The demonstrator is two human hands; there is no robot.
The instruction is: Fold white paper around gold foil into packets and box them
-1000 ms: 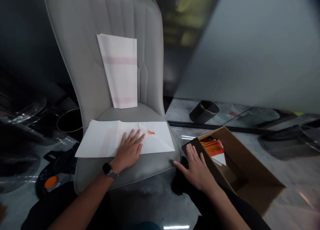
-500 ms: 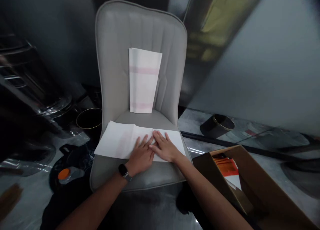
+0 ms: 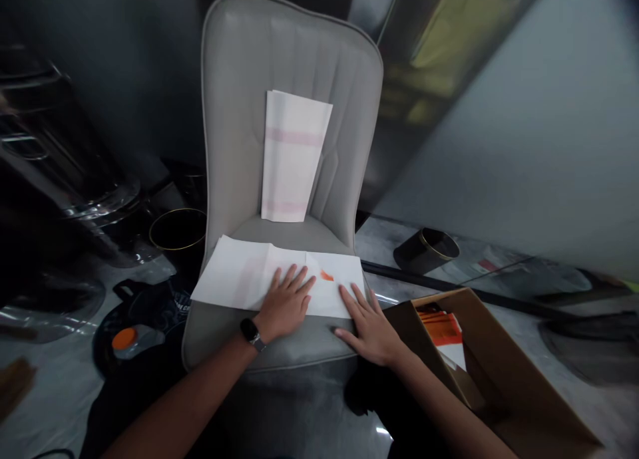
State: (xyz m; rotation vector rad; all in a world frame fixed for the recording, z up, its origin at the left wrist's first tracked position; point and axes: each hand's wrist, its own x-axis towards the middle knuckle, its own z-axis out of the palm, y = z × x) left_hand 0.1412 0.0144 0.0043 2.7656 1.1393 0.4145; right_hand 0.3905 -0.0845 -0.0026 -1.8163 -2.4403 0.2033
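Observation:
A white folded paper [image 3: 239, 273] lies across the seat of a grey chair [image 3: 234, 113], with a small orange mark [image 3: 327, 275] showing on its right half. My left hand [image 3: 285, 304] rests on the middle of this paper, fingers spread, a dark watch on the wrist. At the paper's right end, my right hand [image 3: 368, 326] touches the sheet with its fingertips, fingers apart and holding nothing. Another folded white paper [image 3: 294, 159] with faint pink bands leans upright against the chair's backrest.
An open cardboard box [image 3: 524, 372] with orange-and-white items [image 3: 444, 332] stands right of the chair. Dark bins [image 3: 426, 251] are on both sides. A bottle with an orange cap [image 3: 124, 339] and a dark bag lie at the left.
My right hand has moved right and toward me, away from my left hand, uncovering the orange mark. My left hand stays on the paper. The view has shifted slightly.

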